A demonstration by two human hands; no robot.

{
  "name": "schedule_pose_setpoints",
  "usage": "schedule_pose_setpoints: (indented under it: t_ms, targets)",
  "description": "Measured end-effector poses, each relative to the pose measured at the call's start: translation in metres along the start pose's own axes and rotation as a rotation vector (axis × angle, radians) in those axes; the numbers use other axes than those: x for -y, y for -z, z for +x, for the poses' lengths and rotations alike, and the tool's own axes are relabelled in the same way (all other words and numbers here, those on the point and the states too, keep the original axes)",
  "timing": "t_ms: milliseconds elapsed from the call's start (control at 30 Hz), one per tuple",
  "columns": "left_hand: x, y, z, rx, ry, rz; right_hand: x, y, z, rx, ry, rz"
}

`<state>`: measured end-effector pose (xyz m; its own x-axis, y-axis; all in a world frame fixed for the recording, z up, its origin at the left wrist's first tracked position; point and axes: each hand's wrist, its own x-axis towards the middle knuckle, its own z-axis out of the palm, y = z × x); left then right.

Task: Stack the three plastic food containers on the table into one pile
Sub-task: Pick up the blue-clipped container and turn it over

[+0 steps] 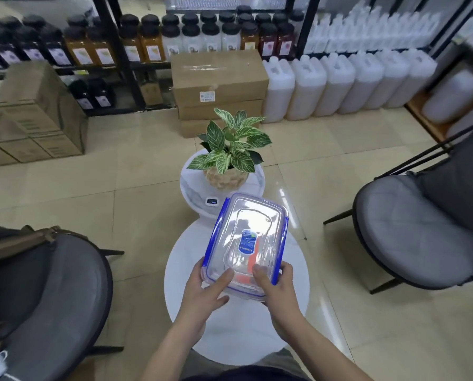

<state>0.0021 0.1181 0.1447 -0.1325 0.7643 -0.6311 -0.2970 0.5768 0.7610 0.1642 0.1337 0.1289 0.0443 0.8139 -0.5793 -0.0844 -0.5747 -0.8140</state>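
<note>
Round white table (238, 336), glossy, on tiled floor (147, 193). Clear container w/ blue clips (246, 243) over its top, contact w/ surface unclear. Second small round table (191, 185) behind: potted plant (229, 158), small white device (212, 201).

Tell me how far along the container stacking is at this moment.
Done: cannot tell; no finished pile shows, though something orange shows through the clear box. In hand: the left hand and right hand grip the near end of a clear container with blue clips above the round white table. Left: setting it down; no other containers are clearly visible.
</note>
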Motion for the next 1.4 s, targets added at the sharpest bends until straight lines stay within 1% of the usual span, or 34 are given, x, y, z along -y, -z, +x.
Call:
schedule_pose_setpoints:
  t_ms: [133, 300, 433, 600, 667, 1100, 1267, 1400]
  targets:
    - [0.0, -0.005, 0.008, -0.01, -0.011, -0.044, -0.004, 0.005, 0.004, -0.013, -0.034, 0.054]
    - [0.002, -0.011, 0.023, 0.019, 0.042, -0.056, -0.008, 0.019, 0.017, 0.008, -0.058, 0.06]
    - [0.005, -0.018, 0.04, 0.008, 0.088, 0.033, -0.013, 0.028, 0.029, -0.012, -0.069, 0.066]
    - [0.011, -0.024, 0.064, -0.047, 0.08, 0.25, -0.017, 0.038, 0.047, -0.056, -0.1, 0.029]
    - [0.016, -0.026, 0.074, -0.053, 0.083, 0.289, -0.019, 0.041, 0.056, -0.061, -0.104, 0.013]
    - [0.041, -0.037, 0.118, -0.064, 0.141, 0.433, -0.053, 0.058, 0.106, -0.087, -0.187, -0.043]
    - [0.05, -0.037, 0.124, -0.042, 0.157, 0.438, -0.061, 0.061, 0.117, -0.08, -0.191, -0.076]
    - [0.055, -0.038, 0.127, -0.063, 0.168, 0.422, -0.065, 0.06, 0.124, -0.069, -0.187, -0.099]
